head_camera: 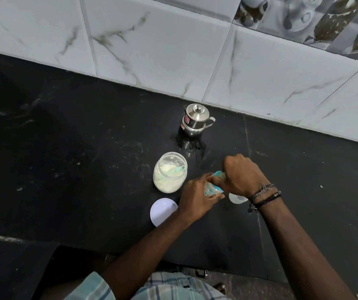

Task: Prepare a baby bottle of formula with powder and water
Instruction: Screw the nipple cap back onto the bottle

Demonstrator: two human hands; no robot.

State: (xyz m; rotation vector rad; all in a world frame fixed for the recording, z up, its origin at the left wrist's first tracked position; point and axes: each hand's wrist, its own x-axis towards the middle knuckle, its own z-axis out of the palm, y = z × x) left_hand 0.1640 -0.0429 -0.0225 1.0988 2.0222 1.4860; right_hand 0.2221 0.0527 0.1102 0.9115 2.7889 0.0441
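Note:
A small baby bottle [211,188] with teal markings stands on the black counter between my hands. My left hand [197,199] grips its body from the left. My right hand [241,175] curls round its teal top ring [219,174] from above, hiding the bottle's mouth. Left of the bottle stands an open clear jar of white powder [169,173] with a teal scoop [177,169] inside. A steel lidded water pot [195,120] sits near the wall.
The jar's white lid [162,211] lies upside down by my left wrist. A clear bottle cap [237,199] sits partly under my right wrist. The tiled wall [173,50] bounds the counter behind; the counter's front edge [130,249] is near my body.

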